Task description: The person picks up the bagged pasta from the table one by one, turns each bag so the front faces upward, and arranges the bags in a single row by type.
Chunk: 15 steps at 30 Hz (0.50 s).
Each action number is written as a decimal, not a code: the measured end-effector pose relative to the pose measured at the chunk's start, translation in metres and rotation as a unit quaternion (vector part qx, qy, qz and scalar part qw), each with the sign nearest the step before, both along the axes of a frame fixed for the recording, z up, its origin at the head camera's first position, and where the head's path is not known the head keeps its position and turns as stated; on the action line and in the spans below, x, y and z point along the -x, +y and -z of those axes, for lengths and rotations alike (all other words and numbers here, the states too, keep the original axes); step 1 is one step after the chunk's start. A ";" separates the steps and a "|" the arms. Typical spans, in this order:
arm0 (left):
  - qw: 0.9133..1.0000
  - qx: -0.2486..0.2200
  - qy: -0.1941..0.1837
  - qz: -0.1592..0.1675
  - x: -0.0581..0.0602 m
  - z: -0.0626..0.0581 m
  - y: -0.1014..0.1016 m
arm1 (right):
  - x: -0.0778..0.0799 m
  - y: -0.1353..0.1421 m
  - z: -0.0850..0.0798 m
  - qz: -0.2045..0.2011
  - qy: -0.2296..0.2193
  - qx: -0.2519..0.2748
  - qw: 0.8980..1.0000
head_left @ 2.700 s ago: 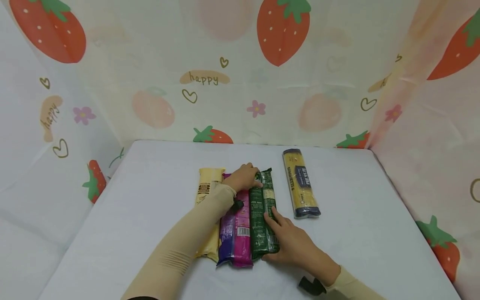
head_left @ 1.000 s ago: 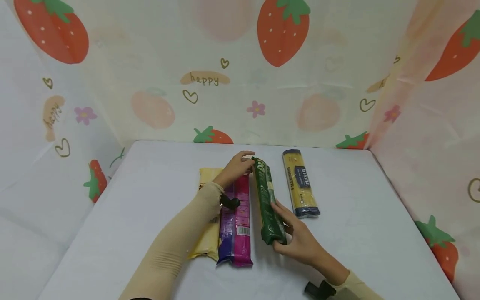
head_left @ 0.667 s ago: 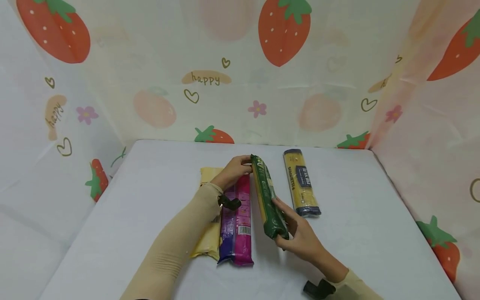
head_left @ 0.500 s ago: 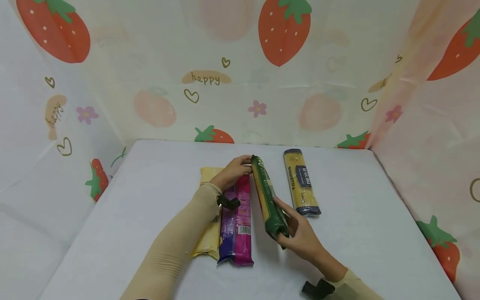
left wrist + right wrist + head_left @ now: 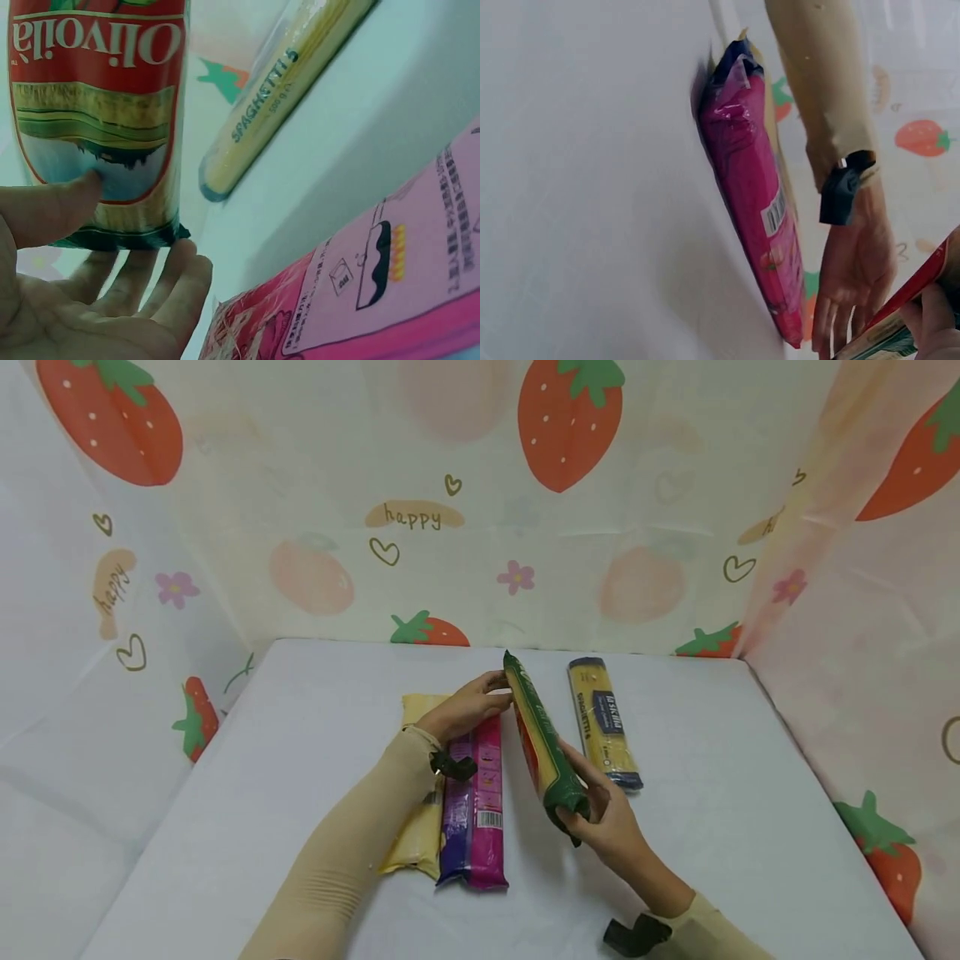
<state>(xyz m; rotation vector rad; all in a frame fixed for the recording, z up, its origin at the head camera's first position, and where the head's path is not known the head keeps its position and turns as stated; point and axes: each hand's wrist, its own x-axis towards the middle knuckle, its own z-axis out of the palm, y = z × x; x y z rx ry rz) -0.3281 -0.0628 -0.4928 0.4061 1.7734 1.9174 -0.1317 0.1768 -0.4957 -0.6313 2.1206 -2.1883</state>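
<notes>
A green spaghetti pack hangs tilted above the table, its red and cream front turned toward the left. My right hand grips the near end, thumb on the front side and fingers round the back. At the far end is my left hand. The left wrist view shows the left thumb on the pack's printed face, with the other fingers reaching behind its end, apparently in a light hold. Below the left wrist lies a purple and pink pack, flat on the table.
A pale yellow pack lies left of the pink one, partly hidden by the left arm. To the right, a yellow spaghetti pack with blue ends lies by itself. Strawberry-print curtains surround the white table.
The green pack has risen from beside the pink pack, held by both hands. It has moved slightly right and rolled, so its front shows. The other packs have stayed put.
</notes>
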 end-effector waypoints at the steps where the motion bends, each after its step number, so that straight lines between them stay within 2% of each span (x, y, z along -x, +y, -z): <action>1: 1.000 -0.001 -0.003 -0.002 0.000 0.000 0.000 | 0.000 0.000 0.000 0.004 -0.004 0.000 1.000; 6: 1.000 -0.011 -0.022 0.016 -0.002 0.000 -0.003 | -0.002 -0.001 -0.001 0.022 -0.027 -0.003 0.999; 9: 0.999 -0.017 -0.040 0.027 -0.003 -0.001 -0.004 | -0.002 -0.001 0.000 0.018 -0.024 0.001 1.000; 15: 0.997 -0.033 -0.076 0.011 -0.004 -0.002 -0.007 | 0.000 0.002 0.002 -0.013 -0.004 0.002 1.000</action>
